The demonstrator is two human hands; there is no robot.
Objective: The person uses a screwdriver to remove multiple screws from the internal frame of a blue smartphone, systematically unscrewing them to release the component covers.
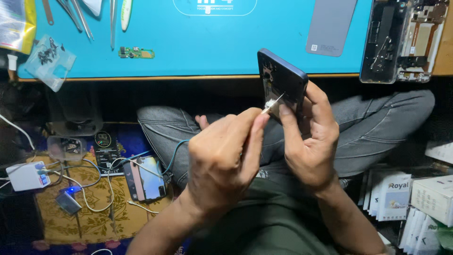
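My right hand [311,137] holds a dark blue phone body [281,78] upright over my lap, thumb pressed on its open inner side. My left hand [222,156] pinches a thin metal tool [275,103] between thumb and fingers. The tool's tip touches a small pale part inside the phone, right beside my right thumb. Both hands are close together, just below the front edge of the blue work mat [212,42]. My crossed legs in grey jeans are underneath.
On the mat lie a grey back panel [330,26], an opened phone chassis [403,40], a small green circuit board [136,53], tweezers [80,16] and a bag of screws [49,59]. On the floor: a phone [146,177], a white charger [26,175], cables, and small boxes [432,198].
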